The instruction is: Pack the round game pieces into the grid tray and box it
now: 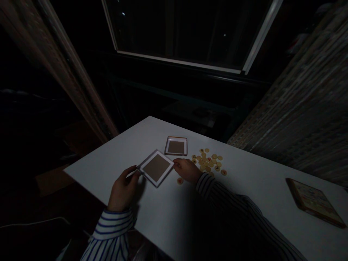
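Note:
A shallow square box half (157,168) with a white rim and brown inside sits tilted on the white table (174,214). My left hand (123,188) pinches its left corner. At the box's right corner, my right hand (187,169) grips the rim with curled fingers. A second square box half (176,146) lies flat just behind. A heap of several round yellow game pieces (208,162) lies right of my right hand, and one piece (179,181) lies alone beside that hand's wrist.
A wooden game board (314,201) lies near the table's right edge. Beyond the table are a dark window (187,32), a brick wall (304,119) at right and a curtain (67,79) at left. The room is very dim.

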A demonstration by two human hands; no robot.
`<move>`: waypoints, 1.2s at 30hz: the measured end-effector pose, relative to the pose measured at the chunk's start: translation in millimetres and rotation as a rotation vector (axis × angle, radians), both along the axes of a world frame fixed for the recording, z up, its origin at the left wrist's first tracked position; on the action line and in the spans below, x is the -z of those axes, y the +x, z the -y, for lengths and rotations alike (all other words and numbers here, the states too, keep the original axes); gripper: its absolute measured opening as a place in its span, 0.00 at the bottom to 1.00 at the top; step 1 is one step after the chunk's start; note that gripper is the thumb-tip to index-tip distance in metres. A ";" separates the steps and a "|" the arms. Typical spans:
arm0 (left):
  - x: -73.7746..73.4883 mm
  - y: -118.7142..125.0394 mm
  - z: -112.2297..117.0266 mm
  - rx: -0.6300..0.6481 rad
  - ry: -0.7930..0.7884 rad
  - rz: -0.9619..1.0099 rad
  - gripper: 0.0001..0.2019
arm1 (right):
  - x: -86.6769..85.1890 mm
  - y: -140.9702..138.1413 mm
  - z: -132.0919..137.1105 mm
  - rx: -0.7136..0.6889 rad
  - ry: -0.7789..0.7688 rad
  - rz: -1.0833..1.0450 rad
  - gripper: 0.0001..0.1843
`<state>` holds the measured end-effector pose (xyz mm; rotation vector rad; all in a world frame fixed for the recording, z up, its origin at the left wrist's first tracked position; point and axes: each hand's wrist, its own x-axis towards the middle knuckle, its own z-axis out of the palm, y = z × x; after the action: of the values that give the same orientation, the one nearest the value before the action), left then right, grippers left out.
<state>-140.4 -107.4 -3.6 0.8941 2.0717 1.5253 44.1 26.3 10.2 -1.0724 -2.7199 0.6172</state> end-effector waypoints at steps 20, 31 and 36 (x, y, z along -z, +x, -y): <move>-3.1 12.7 -9.0 0.053 0.000 0.102 0.27 | -3.7 26.7 -1.5 0.134 -0.197 -0.317 0.15; -7.0 25.0 -14.5 0.087 0.043 0.021 0.25 | -4.0 42.6 -2.3 0.173 -0.354 -0.402 0.15; -6.4 33.9 -18.0 0.106 0.062 0.020 0.24 | -9.8 53.8 -2.9 0.167 -0.371 -0.405 0.13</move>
<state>-106.5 -89.3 2.8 0.9905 1.9405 1.5437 97.9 29.2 20.0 -1.0890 -2.1951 1.1945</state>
